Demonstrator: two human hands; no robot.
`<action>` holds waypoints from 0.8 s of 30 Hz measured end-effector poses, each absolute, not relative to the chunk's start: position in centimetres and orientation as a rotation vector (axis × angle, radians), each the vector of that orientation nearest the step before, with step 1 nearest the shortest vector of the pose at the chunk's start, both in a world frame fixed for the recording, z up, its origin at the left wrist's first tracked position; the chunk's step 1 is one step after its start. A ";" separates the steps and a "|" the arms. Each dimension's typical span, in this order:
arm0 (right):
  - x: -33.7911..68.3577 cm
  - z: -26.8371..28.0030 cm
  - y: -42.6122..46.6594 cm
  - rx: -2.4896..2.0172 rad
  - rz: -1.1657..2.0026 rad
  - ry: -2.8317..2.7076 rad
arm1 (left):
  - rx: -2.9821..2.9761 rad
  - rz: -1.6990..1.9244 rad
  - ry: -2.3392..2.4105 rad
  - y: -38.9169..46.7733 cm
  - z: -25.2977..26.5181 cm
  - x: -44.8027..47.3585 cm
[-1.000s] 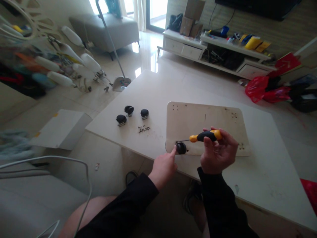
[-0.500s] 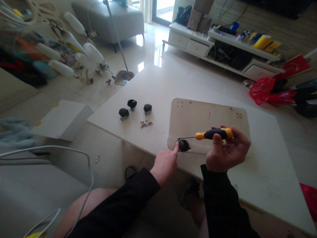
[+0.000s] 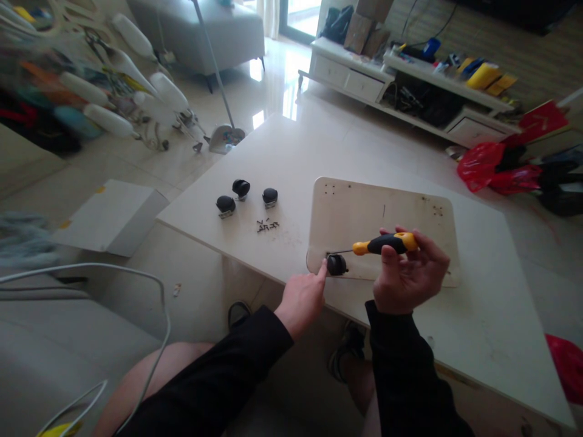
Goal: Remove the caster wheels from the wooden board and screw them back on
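My right hand (image 3: 412,273) is closed around the yellow and black handle of a screwdriver (image 3: 385,244). Its thin shaft points left, and the tip meets the mount of a black caster wheel (image 3: 337,264). That caster sits at the near left corner of a cream board (image 3: 364,212) with rounded corners and small holes. With its index finger stretched out, my left hand (image 3: 303,300) steadies the caster from the left; its other fingers are curled and partly hidden. Further left on the table lie three more casters (image 3: 225,205) and a small pile of screws (image 3: 267,226).
The white table (image 3: 291,152) has its near edge by my knees. A white box (image 3: 112,215) stands on the floor at left. A grey cable (image 3: 166,303) loops beside my left arm. Beyond the table are a dustpan (image 3: 223,138) and a low white cabinet (image 3: 346,76).
The screwdriver and my right hand have shifted slightly left, the handle turned a little in the fingers. My left finger stays at the caster. The whole view has moved slightly.
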State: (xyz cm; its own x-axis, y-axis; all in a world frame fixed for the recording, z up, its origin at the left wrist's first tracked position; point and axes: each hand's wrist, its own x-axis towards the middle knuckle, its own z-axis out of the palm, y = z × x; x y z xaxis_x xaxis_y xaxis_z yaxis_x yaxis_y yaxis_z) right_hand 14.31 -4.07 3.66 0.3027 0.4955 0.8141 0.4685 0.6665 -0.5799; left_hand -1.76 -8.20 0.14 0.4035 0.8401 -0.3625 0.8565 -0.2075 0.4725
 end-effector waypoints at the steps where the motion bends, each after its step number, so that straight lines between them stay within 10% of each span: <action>1: 14.4 3.6 -4.1 -0.898 0.027 -1.349 | 2.052 -0.044 1.438 -8.2 0.1 -1.8; 24: 14.0 3.3 -4.2 -0.926 -0.228 -1.572 | 2.091 -0.163 1.399 -7.9 0.5 -1.6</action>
